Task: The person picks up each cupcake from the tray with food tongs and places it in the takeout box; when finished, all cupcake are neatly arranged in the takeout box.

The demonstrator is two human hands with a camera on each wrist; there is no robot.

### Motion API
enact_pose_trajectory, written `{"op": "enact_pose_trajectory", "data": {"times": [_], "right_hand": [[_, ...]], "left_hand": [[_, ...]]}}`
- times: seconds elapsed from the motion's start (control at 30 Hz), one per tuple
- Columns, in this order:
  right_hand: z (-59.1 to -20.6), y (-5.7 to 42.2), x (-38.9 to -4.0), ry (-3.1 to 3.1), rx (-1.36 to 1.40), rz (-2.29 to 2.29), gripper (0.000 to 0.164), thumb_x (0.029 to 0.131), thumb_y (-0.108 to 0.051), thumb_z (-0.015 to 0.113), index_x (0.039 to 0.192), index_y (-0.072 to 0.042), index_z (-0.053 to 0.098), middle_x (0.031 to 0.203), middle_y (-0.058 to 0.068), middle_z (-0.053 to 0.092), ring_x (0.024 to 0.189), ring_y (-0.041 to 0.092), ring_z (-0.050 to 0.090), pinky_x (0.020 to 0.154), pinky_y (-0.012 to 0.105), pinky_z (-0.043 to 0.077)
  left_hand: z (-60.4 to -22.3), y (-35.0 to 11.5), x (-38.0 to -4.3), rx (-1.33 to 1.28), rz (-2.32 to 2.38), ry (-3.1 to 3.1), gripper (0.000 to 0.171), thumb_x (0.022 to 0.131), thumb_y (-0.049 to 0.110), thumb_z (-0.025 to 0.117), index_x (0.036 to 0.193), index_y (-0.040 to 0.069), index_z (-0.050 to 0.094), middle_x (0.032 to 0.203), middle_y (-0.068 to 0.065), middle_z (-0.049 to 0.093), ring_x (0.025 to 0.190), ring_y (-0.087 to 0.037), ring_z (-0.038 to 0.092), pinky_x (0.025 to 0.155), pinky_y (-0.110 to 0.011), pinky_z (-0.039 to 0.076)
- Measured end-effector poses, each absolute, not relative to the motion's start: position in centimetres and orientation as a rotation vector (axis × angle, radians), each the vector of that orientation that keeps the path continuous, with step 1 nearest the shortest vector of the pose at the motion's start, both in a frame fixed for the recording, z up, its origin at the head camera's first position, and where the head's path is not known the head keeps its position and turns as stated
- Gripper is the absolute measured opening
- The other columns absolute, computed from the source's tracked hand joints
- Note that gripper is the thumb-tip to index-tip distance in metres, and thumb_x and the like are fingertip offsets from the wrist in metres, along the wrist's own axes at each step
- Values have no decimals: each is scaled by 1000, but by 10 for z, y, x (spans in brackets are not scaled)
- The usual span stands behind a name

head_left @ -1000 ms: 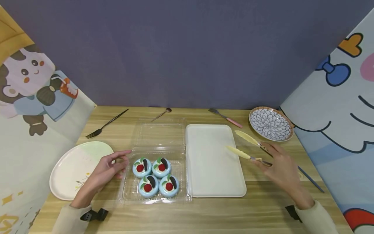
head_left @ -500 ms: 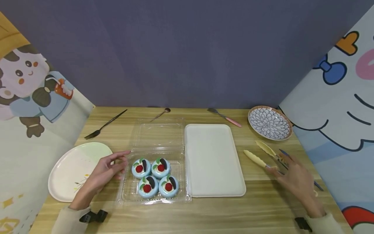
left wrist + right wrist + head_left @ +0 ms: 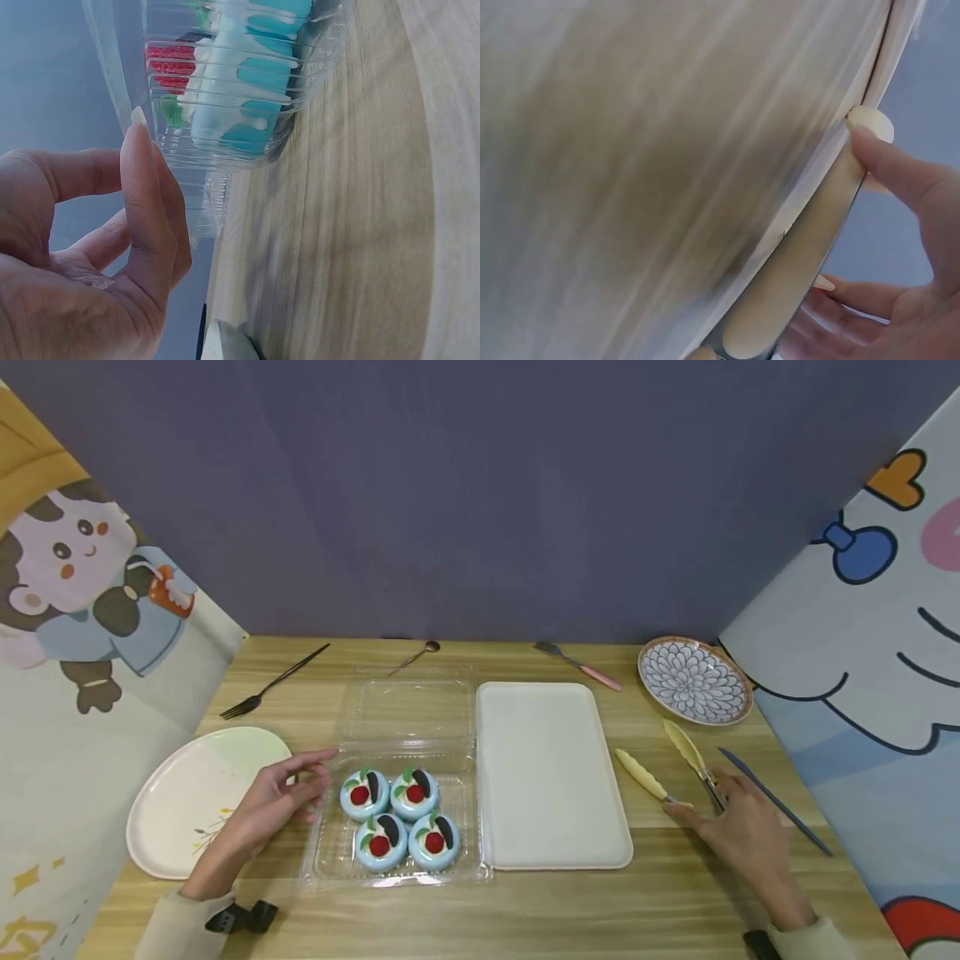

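Note:
My right hand (image 3: 742, 835) holds a pair of tongs (image 3: 641, 772) with cream-coloured tips, thumb on one arm and fingers at the other. The tongs' arms are spread, low over the table to the right of the white tray (image 3: 551, 777). In the right wrist view, the thumb lies against a cream part of the tongs (image 3: 791, 277). At the left edge of a clear plastic box (image 3: 468, 860) is my left hand (image 3: 273, 802), index finger stretched out and fingertips right at the rim. Several light-blue cakes (image 3: 433, 856) with red berries sit in the box, whose lid (image 3: 412, 706) is folded back.
A pale oval plate (image 3: 161, 810) lies at the left, a black fork (image 3: 262, 693) behind it. Along the back are a small spoon (image 3: 420, 652), a pink-handled utensil (image 3: 592, 672) and a patterned plate (image 3: 693, 681). A slim dark-blue stick-like utensil (image 3: 780, 802) lies right of the tongs.
The tongs in my right hand have moved right, off the tray's right edge, and lower toward the table. My left hand and the box have stayed in place.

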State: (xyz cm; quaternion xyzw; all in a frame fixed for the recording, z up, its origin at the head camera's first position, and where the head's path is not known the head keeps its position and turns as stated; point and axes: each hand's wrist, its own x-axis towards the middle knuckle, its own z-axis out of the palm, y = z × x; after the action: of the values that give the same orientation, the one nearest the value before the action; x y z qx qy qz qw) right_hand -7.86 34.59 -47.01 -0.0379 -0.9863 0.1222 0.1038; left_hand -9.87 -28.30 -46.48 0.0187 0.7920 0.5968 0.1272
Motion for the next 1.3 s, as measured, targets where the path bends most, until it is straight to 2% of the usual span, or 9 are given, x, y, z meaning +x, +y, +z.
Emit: {"op": "enact_pose_trajectory", "data": {"times": [0.27, 0.5, 0.57, 0.63, 0.7, 0.87, 1.03, 1.3], "right_hand": [[-468, 340, -81, -2941, -147, 331, 102, 67, -71, 76, 126, 10, 57, 123, 36, 56, 95, 55, 58, 54, 55, 51], [-466, 339, -84, -2969, -138, 325, 103, 69, -70, 75, 127, 12, 54, 124, 37, 54, 81, 53, 60, 43, 43, 46], [-466, 340, -83, -2975, -126, 322, 104, 69, -70, 75, 129, 12, 53, 123, 37, 53, 80, 54, 60, 43, 44, 46], [-465, 340, -82, -2979, -121, 316, 104, 69, -70, 75, 131, 11, 52, 123, 38, 53, 84, 56, 59, 45, 50, 47], [-463, 340, -82, -2969, -111, 318, 105, 69, -70, 75, 132, 9, 51, 124, 37, 53, 92, 58, 57, 54, 58, 50], [-456, 336, -86, -2928, -56, 350, 101, 70, -67, 76, 134, 7, 50, 128, 37, 51, 104, 59, 53, 73, 69, 47], [-446, 323, -95, -2855, 26, 377, 89, 73, -55, 81, 131, 6, 54, 127, 35, 53, 107, 57, 50, 78, 70, 45], [-429, 291, -111, -2749, 187, 421, 74, 76, -44, 82, 130, 2, 58, 119, 29, 59, 102, 51, 57, 74, 65, 49]], "left_hand": [[-464, -284, -99, 55, 1744, 2317, 48, 98, 16, 60, 143, 4, 48, 105, 0, 56, 69, -5, 61, 55, -34, 62], [-463, -283, -99, 68, 1736, 2334, 48, 99, 17, 60, 143, 3, 48, 105, -2, 56, 69, -5, 61, 55, -34, 61], [-463, -282, -99, 64, 1734, 2330, 48, 99, 17, 60, 143, 3, 48, 106, -3, 57, 69, -6, 61, 55, -35, 62], [-463, -281, -98, 60, 1728, 2331, 47, 99, 17, 60, 142, 4, 48, 106, -4, 57, 69, -6, 61, 55, -36, 62], [-462, -279, -99, 56, 1717, 2339, 46, 98, 16, 60, 142, 4, 49, 105, -4, 56, 70, -7, 62, 56, -36, 62], [-459, -277, -101, 42, 1691, 2361, 46, 98, 15, 60, 141, 4, 50, 106, -6, 55, 70, -7, 62, 56, -37, 62], [-458, -276, -102, 45, 1685, 2351, 47, 98, 17, 61, 142, 5, 49, 108, -10, 54, 68, -8, 62, 57, -39, 62], [-458, -274, -101, 20, 1663, 2363, 46, 97, 10, 59, 141, 6, 50, 110, -13, 55, 69, -9, 63, 57, -39, 62]]}}
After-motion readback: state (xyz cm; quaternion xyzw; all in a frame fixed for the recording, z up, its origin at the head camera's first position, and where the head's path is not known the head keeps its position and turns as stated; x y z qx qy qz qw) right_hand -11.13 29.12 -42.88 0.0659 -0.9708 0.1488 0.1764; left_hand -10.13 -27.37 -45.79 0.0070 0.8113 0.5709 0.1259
